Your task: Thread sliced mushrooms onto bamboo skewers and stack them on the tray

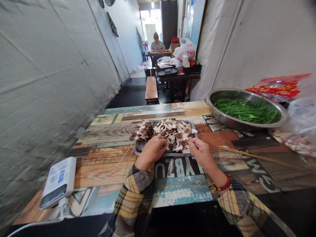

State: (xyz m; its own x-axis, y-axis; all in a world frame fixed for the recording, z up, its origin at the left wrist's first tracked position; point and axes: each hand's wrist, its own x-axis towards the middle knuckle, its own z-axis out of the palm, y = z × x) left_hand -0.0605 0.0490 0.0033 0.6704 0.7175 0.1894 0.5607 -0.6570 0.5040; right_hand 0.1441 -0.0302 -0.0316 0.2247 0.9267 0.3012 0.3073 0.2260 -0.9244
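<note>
Torn oyster mushrooms are heaped in a shallow metal tray. At its left end lies a bunch of mushrooms on skewers, their bare bamboo ends sticking out toward me over the table. My left hand is closed over the front of the heap, its fingertips among the mushrooms; what they grip is hidden. My right hand pinches at the tray's right front, against the mushrooms. Whatever is between its fingers is too small to make out. Thin sticks show beside the right wrist, partly covered by it.
Bamboo skewers lie on the table at right. Behind them stand a steel basin of green chives and some plastic bags. A white device with a cable sits at left. Farther off, a person sits at another table.
</note>
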